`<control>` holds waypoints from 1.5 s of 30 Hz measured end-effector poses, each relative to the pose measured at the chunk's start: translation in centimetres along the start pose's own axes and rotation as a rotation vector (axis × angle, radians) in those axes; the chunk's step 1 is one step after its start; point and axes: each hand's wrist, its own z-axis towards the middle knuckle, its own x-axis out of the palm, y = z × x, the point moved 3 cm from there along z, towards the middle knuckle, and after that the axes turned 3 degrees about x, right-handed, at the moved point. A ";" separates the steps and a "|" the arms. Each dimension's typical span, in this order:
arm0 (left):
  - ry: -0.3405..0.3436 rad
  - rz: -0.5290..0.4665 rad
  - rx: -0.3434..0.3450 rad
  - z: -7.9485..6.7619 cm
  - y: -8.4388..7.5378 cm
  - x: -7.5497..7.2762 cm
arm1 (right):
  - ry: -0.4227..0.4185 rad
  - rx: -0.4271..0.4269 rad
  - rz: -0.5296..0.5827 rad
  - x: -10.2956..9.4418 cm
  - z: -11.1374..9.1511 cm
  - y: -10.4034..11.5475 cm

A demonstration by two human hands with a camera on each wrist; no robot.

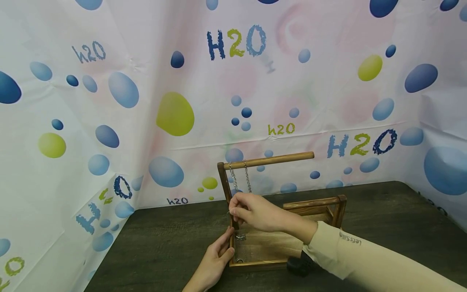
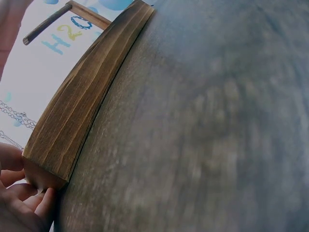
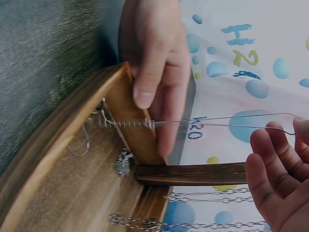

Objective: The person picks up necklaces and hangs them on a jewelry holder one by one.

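A wooden jewelry stand (image 1: 270, 247) with a shallow tray base and an upright arm stands on the table. My left hand (image 1: 215, 257) holds its left wall, thumb at the rim and fingers along the outside; the left wrist view shows fingers at the tray's corner (image 2: 46, 176). Over that end of the tray, my right hand (image 1: 257, 213) pinches a thin silver necklace (image 3: 149, 124). Its fine strands stretch taut from the fingertips toward the tray wall, with a row of small spikes at the lower part. A bunched silver chain (image 3: 123, 163) lies in the tray.
Two silver chains (image 1: 247, 178) hang from the stand's long upper bar (image 1: 277, 159). A shorter, lower bar (image 1: 310, 202) stands at the right end. A black wrist camera (image 1: 297, 265) sits under the right sleeve. Behind the dark table (image 1: 164, 243) hangs a patterned curtain (image 1: 204, 81).
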 end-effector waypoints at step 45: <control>-0.002 -0.020 -0.002 -0.2 0.0 0.1 | -0.123 -0.061 0.153 -4.7 1.0 4.7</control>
